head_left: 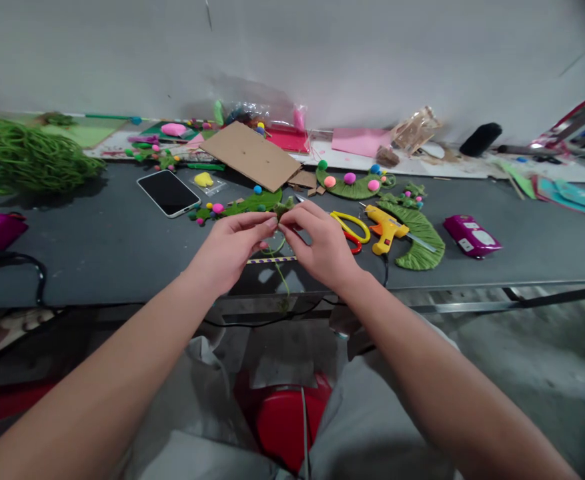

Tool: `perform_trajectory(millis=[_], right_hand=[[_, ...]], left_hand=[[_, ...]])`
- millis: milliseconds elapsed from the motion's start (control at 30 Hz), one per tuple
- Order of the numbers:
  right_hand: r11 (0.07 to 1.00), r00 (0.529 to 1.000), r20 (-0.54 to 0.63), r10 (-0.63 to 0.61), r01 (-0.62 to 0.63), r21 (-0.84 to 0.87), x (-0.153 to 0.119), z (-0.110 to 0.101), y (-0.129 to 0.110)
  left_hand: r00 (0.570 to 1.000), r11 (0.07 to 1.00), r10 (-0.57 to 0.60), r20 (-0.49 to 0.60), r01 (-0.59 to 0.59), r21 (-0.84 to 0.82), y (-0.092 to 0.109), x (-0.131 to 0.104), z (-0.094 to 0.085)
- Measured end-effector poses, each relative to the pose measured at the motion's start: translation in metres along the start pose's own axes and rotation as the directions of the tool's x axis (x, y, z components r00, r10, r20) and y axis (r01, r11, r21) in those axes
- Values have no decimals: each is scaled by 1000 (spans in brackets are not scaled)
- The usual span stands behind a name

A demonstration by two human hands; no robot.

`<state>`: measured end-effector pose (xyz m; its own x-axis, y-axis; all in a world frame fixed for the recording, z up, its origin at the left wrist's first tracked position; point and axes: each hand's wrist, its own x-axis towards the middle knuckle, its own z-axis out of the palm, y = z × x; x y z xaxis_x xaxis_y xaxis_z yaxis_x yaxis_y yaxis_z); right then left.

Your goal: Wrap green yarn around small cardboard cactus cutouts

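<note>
My left hand (229, 250) and my right hand (319, 241) meet above the table's front part, fingertips pinched together. Between them is a small green yarn-wrapped piece (285, 207), mostly covered by the fingers. A loose strand of green yarn (282, 275) hangs from it past the table edge. Just right of my right hand lie scissors (355, 228) with yellow and red handles, and a yellow glue gun (386, 228). The glue gun rests against a green yarn-wrapped crescent (419, 250). Behind my hands is another green piece (267, 201) with pompoms.
A phone (169, 193) lies at left, near a heap of green yarn (29, 157). Cardboard (249, 155) and a pompom-decorated crescent (345, 189) are behind. Purple devices (471, 236) sit at both sides. A black cable (267, 324) hangs below the table edge.
</note>
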<state>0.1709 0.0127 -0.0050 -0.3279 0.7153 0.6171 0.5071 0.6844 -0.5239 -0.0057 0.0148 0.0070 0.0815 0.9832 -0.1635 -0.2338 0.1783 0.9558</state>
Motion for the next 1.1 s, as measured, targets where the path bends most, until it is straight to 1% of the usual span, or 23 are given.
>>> perform_trajectory(millis=[133,233,367,433,533,667,767,867,967,1100], right_hand=[[1000,1000,14,-5,5,10,0,-1,0],[1000,999,32,-29,28,14,0,-2,-1],[999,997,68,-34,35,-7,0,-3,-2],[999,997,67,-28,29,-15,-1,-2,-1],[999,999,37,-28,29,-14,-1,-1,0],[1000,999,-44,-14,14,0,-2,0,0],[998,993,-98,58,-55,38,-3,-1,-4],[980,976,-119,184,-172,104,-3,-4,-9],[945,951,-106,291,-268,186,-3,-5,-11],[905,930,-78,360,-328,272,-3,-3,-8]], left_hand=[[1000,1000,-7,19,8,-8,3,-1,-1],[1000,1000,-3,12,3,7,6,-2,-2],[997,998,41,65,-45,53,6,-2,-4],[994,994,72,82,-78,74,3,-1,-5],[992,989,108,65,-114,91,-2,0,-6],[988,985,136,67,-142,97,-6,4,-7],[986,983,145,86,-154,99,-6,5,-6],[984,979,153,94,-163,121,-4,4,-4],[979,971,174,111,-189,146,-2,2,-1],[966,940,241,96,-257,223,-3,2,0]])
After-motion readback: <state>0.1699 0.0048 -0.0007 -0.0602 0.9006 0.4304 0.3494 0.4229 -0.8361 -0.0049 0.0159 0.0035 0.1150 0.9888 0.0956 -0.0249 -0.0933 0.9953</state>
